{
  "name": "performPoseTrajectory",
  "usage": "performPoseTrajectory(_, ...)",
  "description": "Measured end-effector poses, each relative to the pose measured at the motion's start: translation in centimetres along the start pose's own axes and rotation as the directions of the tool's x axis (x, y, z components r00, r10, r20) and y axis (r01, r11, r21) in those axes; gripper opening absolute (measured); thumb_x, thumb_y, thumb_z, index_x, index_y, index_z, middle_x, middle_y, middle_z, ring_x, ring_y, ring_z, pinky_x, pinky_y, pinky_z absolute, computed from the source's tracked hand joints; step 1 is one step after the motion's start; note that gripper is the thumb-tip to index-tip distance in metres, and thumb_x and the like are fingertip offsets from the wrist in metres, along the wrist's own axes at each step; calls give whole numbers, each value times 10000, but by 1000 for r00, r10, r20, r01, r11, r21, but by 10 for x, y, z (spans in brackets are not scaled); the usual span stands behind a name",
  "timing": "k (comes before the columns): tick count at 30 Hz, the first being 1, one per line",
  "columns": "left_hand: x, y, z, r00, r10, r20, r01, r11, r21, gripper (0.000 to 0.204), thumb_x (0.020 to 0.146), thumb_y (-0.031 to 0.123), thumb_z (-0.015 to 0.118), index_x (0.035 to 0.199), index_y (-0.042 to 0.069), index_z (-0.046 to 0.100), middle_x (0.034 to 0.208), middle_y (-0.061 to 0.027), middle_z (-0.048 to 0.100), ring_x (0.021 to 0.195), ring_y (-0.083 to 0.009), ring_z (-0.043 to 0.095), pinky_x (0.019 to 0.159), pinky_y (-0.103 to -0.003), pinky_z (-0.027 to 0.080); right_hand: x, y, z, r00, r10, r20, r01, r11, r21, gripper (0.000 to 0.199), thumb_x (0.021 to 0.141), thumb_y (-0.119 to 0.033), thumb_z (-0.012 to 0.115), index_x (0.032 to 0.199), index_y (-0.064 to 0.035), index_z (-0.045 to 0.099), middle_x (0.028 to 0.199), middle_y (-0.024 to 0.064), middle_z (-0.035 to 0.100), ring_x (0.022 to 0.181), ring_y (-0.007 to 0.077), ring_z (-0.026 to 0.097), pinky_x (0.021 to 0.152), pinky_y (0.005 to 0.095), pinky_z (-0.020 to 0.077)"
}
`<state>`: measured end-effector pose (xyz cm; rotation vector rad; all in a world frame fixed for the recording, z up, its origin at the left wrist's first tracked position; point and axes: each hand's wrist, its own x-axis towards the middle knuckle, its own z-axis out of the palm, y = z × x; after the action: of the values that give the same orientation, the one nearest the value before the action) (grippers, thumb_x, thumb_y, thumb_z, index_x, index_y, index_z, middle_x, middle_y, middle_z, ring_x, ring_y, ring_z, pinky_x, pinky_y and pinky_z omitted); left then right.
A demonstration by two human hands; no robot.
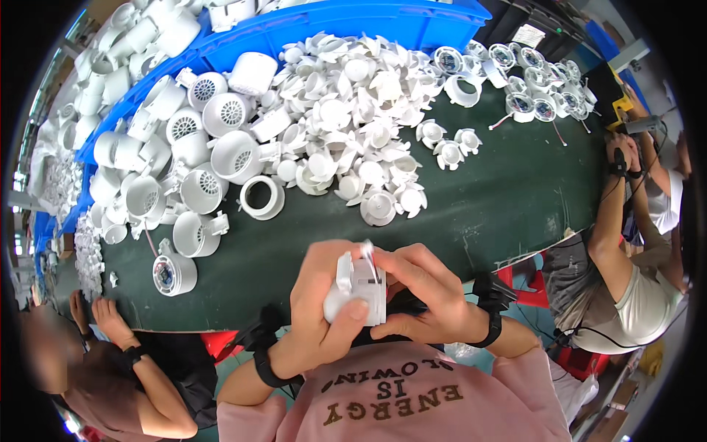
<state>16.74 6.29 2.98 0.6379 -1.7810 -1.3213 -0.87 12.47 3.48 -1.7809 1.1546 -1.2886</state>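
In front of my chest I hold a white plastic fan housing (356, 295) in both hands. My left hand (318, 313) wraps round its left side, with the thumb pressed on its lower front. My right hand (431, 295) is curled against its right edge. The right index finger reaches the top, where a small white piece and a thin wire (373, 267) show. What lies under the right fingers is partly hidden. On the table to the left of my hands, a housing with a circuit board (174, 274) in its end lies on its side.
The dark green table (486, 199) carries grilled white cups (237, 156), a white ring (262, 197) and a heap of white fan blades (353, 110). Blue bins (339, 29) stand behind. Wired round units (545, 92) lie far right. Co-workers' arms (121, 331) show at both sides.
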Motion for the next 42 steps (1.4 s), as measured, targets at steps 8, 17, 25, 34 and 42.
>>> performPoseTrajectory(8, 14, -1, 7, 935, -354, 32, 355, 928, -108, 646, 732, 132, 784, 1244, -13, 418, 1144, -108, 506, 959, -162, 583, 790, -301, 476, 12, -5, -5, 993, -96, -72, 60, 917, -395, 640, 645, -33, 826, 1222, 35, 558, 1055, 137, 512, 830, 222, 602, 655, 282, 530)
performPoseTrajectory(17, 12, -1, 2, 861, -495, 111, 507, 828, -239, 568, 821, 12, 666, 1316, -12, 388, 1138, -70, 553, 1008, -112, 556, 851, -269, 471, 12, 2, 5, 996, -42, -73, 8, 912, -411, 650, 628, -75, 846, 1203, 29, 561, 1040, 138, 511, 788, 211, 600, 613, 283, 531)
performPoseTrajectory(25, 11, -4, 0, 853, -504, 138, 515, 769, -379, 558, 820, 7, 668, 1304, -5, 391, 1089, -57, 557, 981, -104, 561, 825, -260, 480, 20, 5, 7, 994, -84, -69, 46, 902, -429, 638, 607, -61, 834, 1183, 31, 576, 1014, 129, 522, 753, 217, 602, 612, 294, 527)
performPoseTrajectory(34, 16, -4, -4, 829, -537, 153, 547, 727, -415, 480, 835, 41, 675, 1243, -7, 427, 1050, -53, 566, 940, -99, 565, 797, -252, 484, 25, 4, 7, 996, -45, -73, 12, 919, -395, 722, 602, -139, 870, 1232, 10, 552, 1053, 132, 539, 809, 227, 610, 633, 304, 532)
performPoseTrajectory(42, -7, 19, -55, 729, -683, -45, 641, 704, -306, 575, 719, 79, 651, 1259, -15, 478, 1022, -60, 601, 891, -130, 586, 783, -247, 465, 15, 8, -58, 990, 79, -116, -125, 871, -474, 510, 708, -101, 803, 1169, -34, 597, 1089, 121, 547, 652, 144, 559, 564, 272, 496)
